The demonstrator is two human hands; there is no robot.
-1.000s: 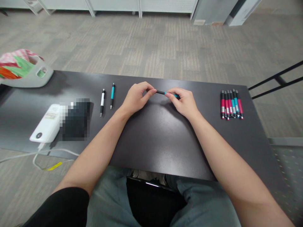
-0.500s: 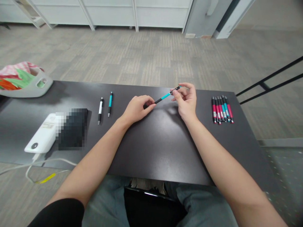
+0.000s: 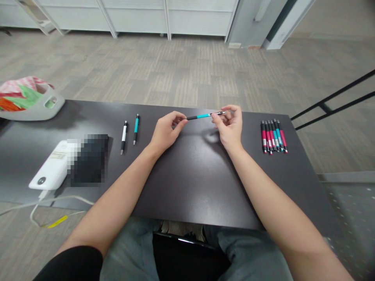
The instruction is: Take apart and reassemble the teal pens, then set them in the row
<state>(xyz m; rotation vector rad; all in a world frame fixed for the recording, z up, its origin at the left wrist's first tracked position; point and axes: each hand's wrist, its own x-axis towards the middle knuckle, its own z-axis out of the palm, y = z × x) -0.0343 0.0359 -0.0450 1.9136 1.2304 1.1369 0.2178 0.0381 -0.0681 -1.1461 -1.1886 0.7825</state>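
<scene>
A teal and black pen (image 3: 203,116) is held nearly level above the dark table, stretched between my two hands. My left hand (image 3: 168,130) pinches its black grip end between thumb and fingers. At the clip end, my right hand (image 3: 230,127) has thumb and fingers closed on the pen. Left of my hands, a white and black pen (image 3: 124,137) and another teal pen (image 3: 136,129) lie side by side on the table. To the right rests a row of several red and teal pens (image 3: 274,136).
On the left are a white power bank (image 3: 51,166) with a cable (image 3: 63,198), a blurred black item (image 3: 90,158) and a white basket (image 3: 57,102) holding coloured cloth. The table's (image 3: 199,187) front edge is close to my lap. A black metal frame (image 3: 328,107) stands beyond its right end.
The pen has turned from a slant to nearly level. My left hand has risen and shifted slightly left with the grip end, while my right hand has stayed almost in place.
</scene>
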